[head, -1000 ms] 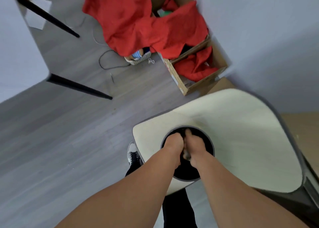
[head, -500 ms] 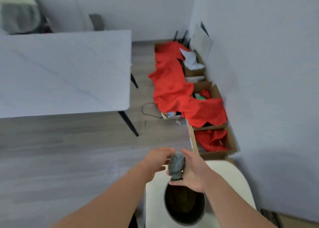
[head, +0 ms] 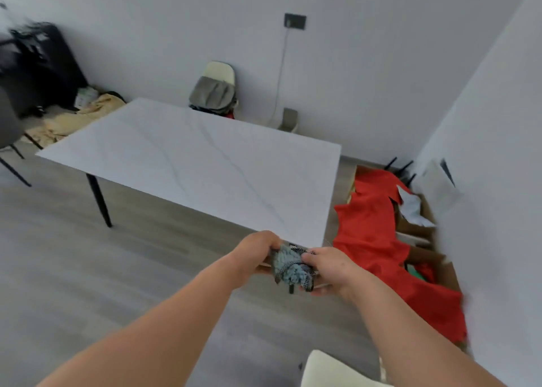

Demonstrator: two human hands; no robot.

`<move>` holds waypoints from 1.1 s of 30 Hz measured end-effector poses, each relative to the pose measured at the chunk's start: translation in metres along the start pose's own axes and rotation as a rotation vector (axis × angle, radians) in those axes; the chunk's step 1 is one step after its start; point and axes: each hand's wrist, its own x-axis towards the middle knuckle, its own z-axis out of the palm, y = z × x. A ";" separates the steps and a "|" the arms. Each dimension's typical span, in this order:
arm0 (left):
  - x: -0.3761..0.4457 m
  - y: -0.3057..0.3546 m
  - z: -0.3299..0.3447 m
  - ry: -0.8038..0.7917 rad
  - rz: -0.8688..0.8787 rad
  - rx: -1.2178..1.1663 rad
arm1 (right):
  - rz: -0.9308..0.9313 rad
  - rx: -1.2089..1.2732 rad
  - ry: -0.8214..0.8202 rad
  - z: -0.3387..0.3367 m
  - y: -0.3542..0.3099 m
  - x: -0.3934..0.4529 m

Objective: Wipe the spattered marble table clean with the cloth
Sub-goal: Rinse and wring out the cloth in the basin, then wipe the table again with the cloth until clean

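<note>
The white marble table (head: 205,163) with thin grey veins and black legs stands ahead of me in the middle of the room. Between me and its near corner I hold a bunched blue-grey cloth (head: 290,265) with both hands. My left hand (head: 258,250) grips its left side. My right hand (head: 330,265) grips its right side, thumb on top. The cloth hangs in the air just in front of the table's near edge. From here I cannot make out any spatter on the tabletop.
Red fabric (head: 378,240) spills over cardboard boxes (head: 422,228) along the right wall. A cream seat (head: 328,370) is at the bottom edge. A chair with a grey bag (head: 215,93) stands behind the table. Dark furniture (head: 38,64) and beige cloth (head: 73,119) lie at the back left.
Both hands lifted the cloth out of the black bucket on the cream seat. My view swung up from the seat to the marble table, and both hands now hold the cloth.
</note>
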 end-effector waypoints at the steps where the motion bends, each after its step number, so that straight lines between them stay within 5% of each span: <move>1: -0.003 0.006 -0.020 0.022 0.013 -0.025 | -0.012 -0.005 0.031 0.012 -0.015 0.002; 7: 0.004 0.031 -0.151 0.152 0.045 -0.215 | -0.088 0.054 0.050 0.104 -0.108 0.028; 16: 0.018 0.047 -0.238 0.115 0.209 0.015 | -0.093 0.015 0.037 0.194 -0.173 0.041; 25: 0.030 0.060 -0.237 -0.026 0.261 0.231 | -0.101 0.017 0.124 0.175 -0.172 0.054; 33: 0.052 0.053 -0.191 0.029 0.302 0.885 | -0.139 -0.186 0.108 0.124 -0.149 0.055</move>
